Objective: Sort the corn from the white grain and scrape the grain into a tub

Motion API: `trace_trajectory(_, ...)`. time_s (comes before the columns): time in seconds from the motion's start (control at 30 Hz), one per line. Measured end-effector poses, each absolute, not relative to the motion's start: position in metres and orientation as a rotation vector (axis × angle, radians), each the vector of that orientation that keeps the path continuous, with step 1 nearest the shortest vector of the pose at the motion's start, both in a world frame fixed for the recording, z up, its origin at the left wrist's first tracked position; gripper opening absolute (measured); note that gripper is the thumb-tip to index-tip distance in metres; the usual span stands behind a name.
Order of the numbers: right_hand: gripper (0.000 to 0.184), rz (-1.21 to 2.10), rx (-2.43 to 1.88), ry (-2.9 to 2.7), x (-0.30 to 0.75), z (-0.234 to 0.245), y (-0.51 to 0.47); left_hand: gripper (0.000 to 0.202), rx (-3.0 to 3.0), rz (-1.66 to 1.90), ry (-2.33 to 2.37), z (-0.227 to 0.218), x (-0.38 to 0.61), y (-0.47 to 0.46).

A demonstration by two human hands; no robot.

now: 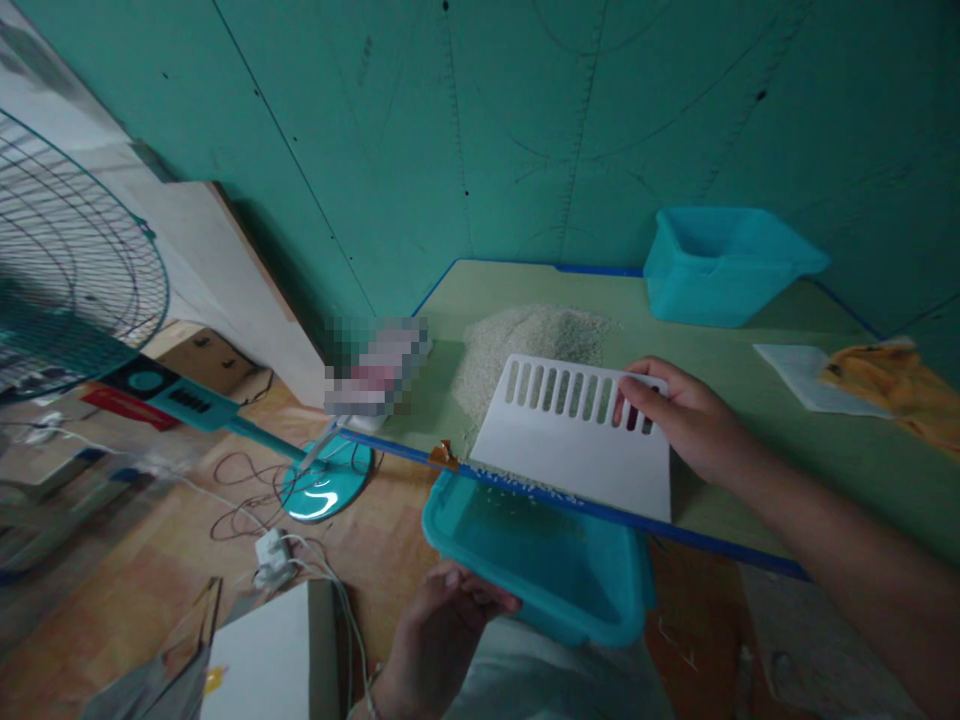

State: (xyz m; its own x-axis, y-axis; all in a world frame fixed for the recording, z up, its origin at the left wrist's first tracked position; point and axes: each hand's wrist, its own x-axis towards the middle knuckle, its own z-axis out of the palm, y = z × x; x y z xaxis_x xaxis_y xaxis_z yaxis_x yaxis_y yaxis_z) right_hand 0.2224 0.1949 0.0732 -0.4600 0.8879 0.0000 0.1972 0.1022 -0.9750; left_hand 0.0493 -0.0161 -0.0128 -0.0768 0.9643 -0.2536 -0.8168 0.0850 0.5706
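With fingers through its slots, my right hand (679, 415) grips a white slotted plastic board (562, 440). The board stands tilted on the table, its lower edge at the blue table rim. Behind it spreads a pile of pale grains (525, 330) resembling rice, partly hidden by the board. Several loose grains (525, 487) lie along the rim and drop over it. Below the edge is a blue plastic tub (630, 620). My left hand (454, 625) is closed on the tub's near left side, its fingertips partly hidden.
A second blue tub (697, 290) stands at the table's back right, near a white sheet (802, 375) and an orange cloth (900, 385). A standing fan (67, 260) is at left, with cables and a power strip (274, 555) on the floor. A green wall (525, 130) closes the back.
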Motion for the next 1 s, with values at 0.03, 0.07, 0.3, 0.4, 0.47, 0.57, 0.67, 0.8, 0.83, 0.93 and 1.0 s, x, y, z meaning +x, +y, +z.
trace_trajectory(0.03, 0.035, 1.38, -1.074, -1.739, 0.2223, 0.0733, 0.1949, 0.021, 0.265, 1.497, 0.703, -0.0131, 0.0491, -0.0162)
trace_trajectory(0.07, 0.035, 1.368, -1.083, -1.732, 0.2221, 0.0733, 0.195, 0.021, 0.261, 1.493, 0.708, -0.0134, 0.049, -0.0164)
trace_trajectory(0.3, 0.034, 1.419, -1.065, -1.797, 0.2228, 0.0726, 0.1944, 0.021, 0.261, 1.507, 0.71, -0.0139, 0.0501, -0.0156)
trace_trajectory(0.4, 0.034, 1.376, -1.064, -1.791, 0.2233, 0.0728, 0.1939, 0.02, 0.26, 1.508, 0.697, -0.0127, 0.0506, -0.0151)
trace_trajectory(0.47, 0.035, 1.361, -1.067, -1.796, 0.2233, 0.0729, 0.1936, 0.02, 0.261, 1.506, 0.692, -0.0119, 0.0507, -0.015)
trace_trajectory(0.57, 0.036, 1.402, -1.055, -1.804, 0.2229, 0.073, 0.1937, 0.02, 0.256, 1.507, 0.675, -0.011, 0.0506, -0.0149)
trace_trajectory(0.67, 0.037, 1.444, -1.032, -1.798, 0.223, 0.0729, 0.1945, 0.02, 0.257, 1.508, 0.667, -0.0105, 0.0505, -0.0149)
trace_trajectory(0.8, 0.035, 1.451, -1.002, -1.801, 0.2249, 0.0721, 0.1951, 0.019, 0.249, 1.504, 0.674, -0.0104, 0.0502, -0.0145)
trace_trajectory(0.83, 0.035, 1.453, -0.995, -1.803, 0.2255, 0.0718, 0.195, 0.019, 0.247, 1.503, 0.674, -0.0104, 0.0503, -0.0144)
trace_trajectory(0.93, 0.034, 1.455, -0.982, -1.818, 0.2267, 0.0712, 0.1942, 0.019, 0.244, 1.508, 0.674, -0.0107, 0.0507, -0.0143)
trace_trajectory(1.0, 0.034, 1.466, -0.973, -1.832, 0.2266, 0.0712, 0.1934, 0.019, 0.247, 1.513, 0.671, -0.0112, 0.0509, -0.0145)
